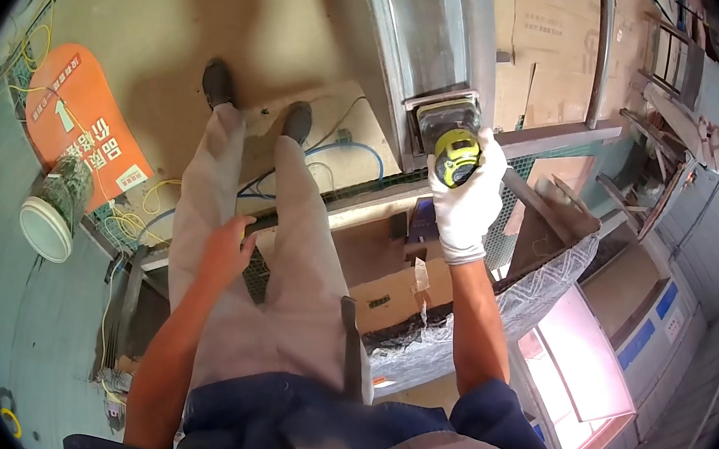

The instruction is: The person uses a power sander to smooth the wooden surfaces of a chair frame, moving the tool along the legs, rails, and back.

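Observation:
My right hand [469, 208], in a white glove, grips a yellow-green and black palm sander [456, 159]. The sander's flat pad rests near the lower end of a long grey panel with raised edges [428, 34]. My left hand [224, 250] is bare and hangs in front of my leg, its fingers curled. A small yellow bit shows at its fingertips beside a dark bar; what it holds, if anything, is too small to make out.
Blue hose [333, 145] and yellow cord [128, 219] lie near my feet. At left are an orange sign board [82, 116] and a white-rimmed bucket [48, 229]. An open carton [395, 298] is beside my right leg. Another person [702, 138] is at far right.

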Motion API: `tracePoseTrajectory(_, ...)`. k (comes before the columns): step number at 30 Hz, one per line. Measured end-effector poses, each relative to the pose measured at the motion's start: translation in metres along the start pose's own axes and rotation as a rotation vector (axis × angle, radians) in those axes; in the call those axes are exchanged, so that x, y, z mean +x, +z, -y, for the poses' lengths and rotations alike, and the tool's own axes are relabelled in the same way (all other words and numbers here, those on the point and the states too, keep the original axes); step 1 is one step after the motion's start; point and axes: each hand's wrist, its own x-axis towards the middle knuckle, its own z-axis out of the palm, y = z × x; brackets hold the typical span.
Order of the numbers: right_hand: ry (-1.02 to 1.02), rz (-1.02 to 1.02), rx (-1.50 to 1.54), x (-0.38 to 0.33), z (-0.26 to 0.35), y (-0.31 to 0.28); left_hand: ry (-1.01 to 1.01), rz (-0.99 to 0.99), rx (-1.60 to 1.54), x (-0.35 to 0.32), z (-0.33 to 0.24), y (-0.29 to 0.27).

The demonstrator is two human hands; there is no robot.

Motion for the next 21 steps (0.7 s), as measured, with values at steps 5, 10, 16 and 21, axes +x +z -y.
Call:
tracePoseTrajectory(5,-0.011,-0.093,-0.036,0.022,0.015,0.010,-0.050,0.069,-0.027,-0.008,-0.028,0.012)
tracePoseTrajectory(10,0.062,-0.075,-0.020,0.060,0.048,0.010,0.024,-0.024,-0.092,-0.005,-0.023,0.025)
tracePoseTrajectory(16,0.174,0.018,-0.027,0.001,0.020,0.007,-0.057,-0.012,-0.108,-0.001,-0.030,0.019)
tracePoseTrajectory(21,0.079,-0.044,-0.062,0.020,0.025,0.013,-0.121,0.039,-0.132,-0.002,-0.041,0.018)
